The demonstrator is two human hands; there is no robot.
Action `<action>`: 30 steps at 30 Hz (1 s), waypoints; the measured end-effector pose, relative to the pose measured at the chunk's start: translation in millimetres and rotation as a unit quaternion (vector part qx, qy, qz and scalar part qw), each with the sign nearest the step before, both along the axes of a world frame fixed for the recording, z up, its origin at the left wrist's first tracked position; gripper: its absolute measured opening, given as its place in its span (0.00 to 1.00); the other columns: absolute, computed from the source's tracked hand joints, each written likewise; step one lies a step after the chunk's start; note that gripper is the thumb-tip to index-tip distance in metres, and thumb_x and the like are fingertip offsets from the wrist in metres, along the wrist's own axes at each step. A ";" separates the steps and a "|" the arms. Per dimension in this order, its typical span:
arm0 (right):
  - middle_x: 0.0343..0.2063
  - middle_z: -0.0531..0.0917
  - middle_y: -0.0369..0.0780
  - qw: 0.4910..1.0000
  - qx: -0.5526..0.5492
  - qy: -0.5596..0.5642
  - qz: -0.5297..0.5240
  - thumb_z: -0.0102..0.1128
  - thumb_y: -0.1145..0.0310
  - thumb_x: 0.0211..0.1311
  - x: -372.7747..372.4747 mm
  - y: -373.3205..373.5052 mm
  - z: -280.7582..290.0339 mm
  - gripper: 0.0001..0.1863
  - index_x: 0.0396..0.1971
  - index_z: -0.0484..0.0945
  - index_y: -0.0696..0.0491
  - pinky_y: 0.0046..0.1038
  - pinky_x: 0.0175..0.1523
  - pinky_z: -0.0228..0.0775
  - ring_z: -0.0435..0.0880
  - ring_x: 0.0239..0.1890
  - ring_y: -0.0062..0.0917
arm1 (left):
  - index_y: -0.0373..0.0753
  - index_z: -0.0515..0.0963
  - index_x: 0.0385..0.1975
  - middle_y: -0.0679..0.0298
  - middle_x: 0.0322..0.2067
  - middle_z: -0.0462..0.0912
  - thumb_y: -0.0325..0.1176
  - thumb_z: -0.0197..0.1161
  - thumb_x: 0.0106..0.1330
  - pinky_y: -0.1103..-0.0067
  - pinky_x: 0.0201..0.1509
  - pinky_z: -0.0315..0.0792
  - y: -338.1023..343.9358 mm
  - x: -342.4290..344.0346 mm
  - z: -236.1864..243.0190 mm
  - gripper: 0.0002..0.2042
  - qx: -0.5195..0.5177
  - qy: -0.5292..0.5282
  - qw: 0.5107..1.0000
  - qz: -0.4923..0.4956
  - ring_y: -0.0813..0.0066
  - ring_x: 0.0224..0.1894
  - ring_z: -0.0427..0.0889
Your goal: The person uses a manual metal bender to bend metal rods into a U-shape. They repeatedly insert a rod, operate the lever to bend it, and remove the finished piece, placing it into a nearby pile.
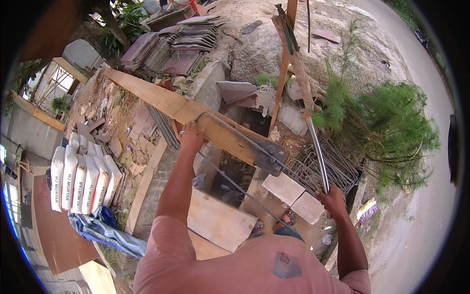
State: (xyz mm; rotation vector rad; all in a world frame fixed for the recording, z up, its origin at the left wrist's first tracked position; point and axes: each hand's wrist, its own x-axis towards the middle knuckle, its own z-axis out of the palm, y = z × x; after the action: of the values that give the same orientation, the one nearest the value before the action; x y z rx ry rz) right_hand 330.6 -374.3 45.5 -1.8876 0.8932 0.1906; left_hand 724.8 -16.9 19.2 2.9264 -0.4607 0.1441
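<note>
A long wooden plank [156, 98] runs slantwise in front of me, with a dark metal plate [267, 160] at its near right end. Along its top lies a thin steel rod [254, 145], curving round near my left hand [191, 137]. That hand is closed over the plank's edge at the rod's bend; the exact grip is partly hidden. A length of thin rod [240, 187] also slants below the plank toward my body. My right hand [333, 201] is wrapped round the lower end of a shiny metal pipe [318, 154], which points up and away.
Bent steel pieces [333, 164] are heaped at right, beside a feathery green shrub [387, 122]. Pale blocks [293, 198] lie near my feet. White bags [85, 174] stand at left. Stacked tiles [178, 46] lie beyond. An upright timber [281, 83] rises ahead.
</note>
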 end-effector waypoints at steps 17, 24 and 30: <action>0.15 0.78 0.40 0.999 0.006 -0.049 0.017 0.66 0.57 0.53 98.3 40.8 -19.8 0.18 0.29 0.76 0.58 0.30 0.27 0.70 0.79 0.19 0.26 | 0.37 0.44 0.70 0.54 0.72 0.40 0.65 0.34 0.67 0.56 0.73 0.38 23.1 137.2 -36.4 0.42 0.125 0.066 0.985 0.102 0.55 0.74 0.38; 0.16 0.75 0.36 0.981 -0.188 -0.037 0.023 0.66 0.63 0.56 6.6 -23.7 -5.1 0.13 0.31 0.76 0.56 0.26 0.26 0.64 0.71 0.19 0.19 | 0.42 0.43 0.71 0.61 0.72 0.40 0.66 0.34 0.67 0.48 0.71 0.37 14.5 124.4 -24.3 0.41 0.127 0.059 0.981 0.133 0.62 0.74 0.38; 0.16 0.76 0.42 0.894 -0.432 0.016 0.118 0.68 0.64 0.50 -14.2 -115.1 1.7 0.14 0.18 0.71 0.53 0.35 0.26 0.66 0.76 0.20 0.39 | 0.46 0.42 0.71 0.66 0.72 0.41 0.68 0.33 0.66 0.39 0.68 0.39 37.4 148.5 -57.9 0.41 0.125 0.015 0.982 0.140 0.65 0.74 0.39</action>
State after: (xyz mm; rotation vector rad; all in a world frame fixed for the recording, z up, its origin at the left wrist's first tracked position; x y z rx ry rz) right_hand 316.4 -489.4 47.1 -2.8339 0.8301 -0.0528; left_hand 873.4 20.5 -38.7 3.2221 -0.0628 0.0814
